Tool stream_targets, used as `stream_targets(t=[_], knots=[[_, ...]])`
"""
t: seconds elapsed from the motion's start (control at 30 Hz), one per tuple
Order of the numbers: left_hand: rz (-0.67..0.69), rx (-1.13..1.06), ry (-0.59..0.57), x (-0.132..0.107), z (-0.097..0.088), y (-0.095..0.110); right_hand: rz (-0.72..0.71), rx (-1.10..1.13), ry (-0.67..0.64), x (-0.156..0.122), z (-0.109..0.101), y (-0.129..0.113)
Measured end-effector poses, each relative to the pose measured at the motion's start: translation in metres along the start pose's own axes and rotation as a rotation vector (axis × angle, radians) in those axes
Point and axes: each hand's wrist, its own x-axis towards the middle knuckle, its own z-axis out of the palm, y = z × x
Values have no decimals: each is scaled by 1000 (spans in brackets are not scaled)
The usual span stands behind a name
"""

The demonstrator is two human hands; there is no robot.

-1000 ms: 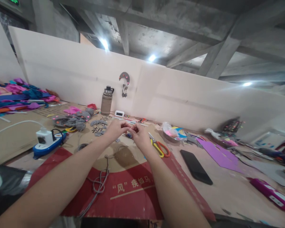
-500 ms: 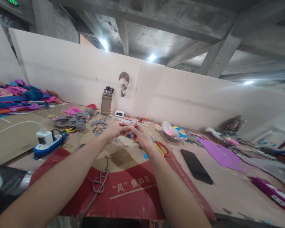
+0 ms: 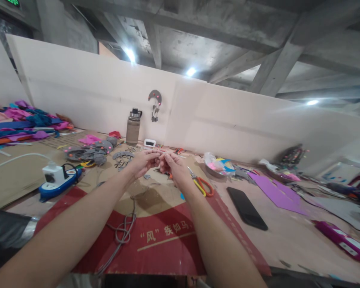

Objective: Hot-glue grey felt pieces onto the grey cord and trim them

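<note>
My left hand [image 3: 144, 163] and my right hand [image 3: 171, 163] meet at the fingertips above a cardboard sheet [image 3: 165, 244] printed red and tan. Both are closed in a pinch; whatever lies between the fingers is too small or hidden to name. Below them on the cardboard, a grey cord [image 3: 124, 232] lies in loose loops. Scissors [image 3: 202, 186] with orange and yellow handles rest right of my right hand. Grey felt cutouts [image 3: 123, 156] lie left of my left hand, beside a heap of grey felt pieces with pink pinheads [image 3: 90, 151].
A bottle [image 3: 133, 127] and a small white clock [image 3: 150, 143] stand by the back panel, where a grey crescent ornament [image 3: 155, 97] hangs. A power strip [image 3: 58, 184] sits left. Rightward are a bowl [image 3: 217, 173], a phone [image 3: 247, 208] and purple sheets [image 3: 273, 194].
Both hands have shifted slightly left and stay pinched together, with the right fingers turned a little more into view. The whole view has moved slightly. The objects on the table lie as before.
</note>
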Motion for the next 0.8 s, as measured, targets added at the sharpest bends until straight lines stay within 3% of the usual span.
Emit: stream_targets(t=[0.2,0.43,0.57,0.8], knots=[[75,182,24,-1,5,2,17,-87,167,4,-5,5],[315,575,278,-7,11,3,-87,-385,180,0,1,6],[335,483,285,-6,14,-2,-145,-452,182,-3,5,4],[257,299,212,-1,11,-4,-109,-346,312,1,-4,11]])
